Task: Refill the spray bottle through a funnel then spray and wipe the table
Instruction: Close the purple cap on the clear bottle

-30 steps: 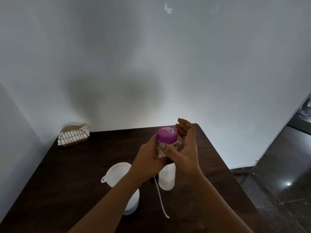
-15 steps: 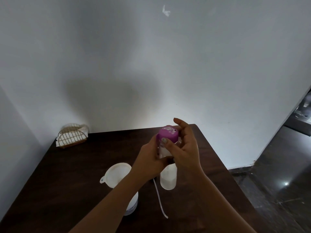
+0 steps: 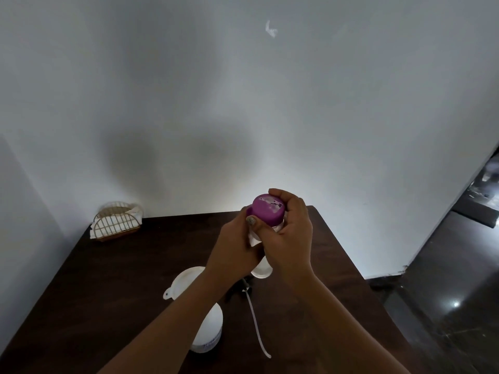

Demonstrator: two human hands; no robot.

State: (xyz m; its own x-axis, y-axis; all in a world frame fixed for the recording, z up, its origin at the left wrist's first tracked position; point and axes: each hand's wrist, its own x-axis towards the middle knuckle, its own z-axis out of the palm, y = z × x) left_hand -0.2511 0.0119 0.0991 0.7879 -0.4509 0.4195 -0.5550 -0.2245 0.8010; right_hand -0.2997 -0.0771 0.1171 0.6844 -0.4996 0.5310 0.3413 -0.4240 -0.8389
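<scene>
Wall (image 3: 243,90): plain pale grey, filling the upper part of the view
Mark (image 3: 270,29): small white chip high on the wall
Shadow (image 3: 175,160): broad and soft, low on the wall
Wire holder (image 3: 117,225): gold, half-round, upright, near the room's left corner
White sheets (image 3: 135,211): tucked in the wire holder (paper or cloth, hard to tell)
Floor (image 3: 445,333): dark glossy tiles at right, with one bright glint (image 3: 455,304)
</scene>
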